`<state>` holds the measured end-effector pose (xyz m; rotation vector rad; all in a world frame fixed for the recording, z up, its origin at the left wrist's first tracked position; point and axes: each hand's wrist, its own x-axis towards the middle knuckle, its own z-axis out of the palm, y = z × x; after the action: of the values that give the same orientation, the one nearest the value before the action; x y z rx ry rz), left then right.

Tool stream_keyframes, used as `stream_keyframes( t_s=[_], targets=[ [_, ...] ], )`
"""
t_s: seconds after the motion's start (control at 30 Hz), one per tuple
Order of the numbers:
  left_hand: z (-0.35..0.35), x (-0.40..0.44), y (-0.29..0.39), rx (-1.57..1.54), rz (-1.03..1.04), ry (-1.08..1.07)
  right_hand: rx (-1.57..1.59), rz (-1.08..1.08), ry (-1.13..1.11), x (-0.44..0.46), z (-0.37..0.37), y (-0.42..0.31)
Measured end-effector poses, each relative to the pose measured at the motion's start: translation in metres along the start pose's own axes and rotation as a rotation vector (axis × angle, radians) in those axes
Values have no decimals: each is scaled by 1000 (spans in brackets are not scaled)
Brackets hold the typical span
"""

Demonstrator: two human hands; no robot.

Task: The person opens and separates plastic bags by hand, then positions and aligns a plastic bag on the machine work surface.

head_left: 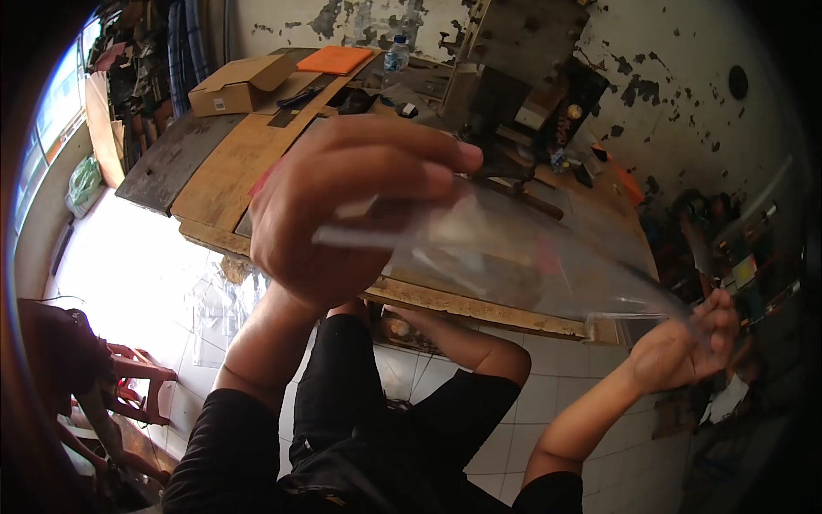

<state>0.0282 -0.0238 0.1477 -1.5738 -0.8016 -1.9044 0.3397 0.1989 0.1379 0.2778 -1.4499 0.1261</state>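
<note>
Found clear plastic sheet (pixel 539 257) in left hand (pixel 342 206), pinched near one end with grip curled closed. Traced across to right hand (pixel 685 347), with grip partly curled at the opposite end; cannot tell whether closed on it, owing to blur. Spread in the air over near edge of tabletop (pixel 479 307): picked up, not yet set down. Cannot confirm any cut or fold as done or outstanding. Noted toward far edge: cardboard box (pixel 224 96), flat orange item (pixel 334 59), water bottle (pixel 396 56).
</note>
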Motion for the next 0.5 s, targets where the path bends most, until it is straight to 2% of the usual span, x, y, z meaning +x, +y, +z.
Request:
stream_keyframes(
  t_s=[0.03,0.07,0.13,0.17,0.23,0.3,0.37,0.4,0.47,0.5],
  targets=[
    [-5,0,-1,23,106,-21,-3,4,0,-9,-9,0],
    [-10,-1,-1,44,213,-40,-6,64,-101,-23,-20,-3],
    [-41,-26,6,211,15,-316,-28,211,-319,-46,-38,-21],
    [-56,-45,7,146,-114,-414,-48,296,-431,-57,-33,-40],
    [-81,-87,14,58,-354,-625,-2,640,-548,-100,-43,-68],
    [-100,-126,22,12,-562,-851,16,890,-634,-140,-47,-91],
    [-103,-136,29,-58,-801,-1061,-13,952,-691,-169,-52,-106],
    [-101,-136,30,-65,-818,-1063,-42,1005,-742,-179,-55,-113],
    [-90,-132,25,-267,-878,-912,-51,1022,-760,-184,-54,-120],
    [-81,-139,20,-231,-799,-833,-63,1030,-775,-184,-54,-123]
  ],
)
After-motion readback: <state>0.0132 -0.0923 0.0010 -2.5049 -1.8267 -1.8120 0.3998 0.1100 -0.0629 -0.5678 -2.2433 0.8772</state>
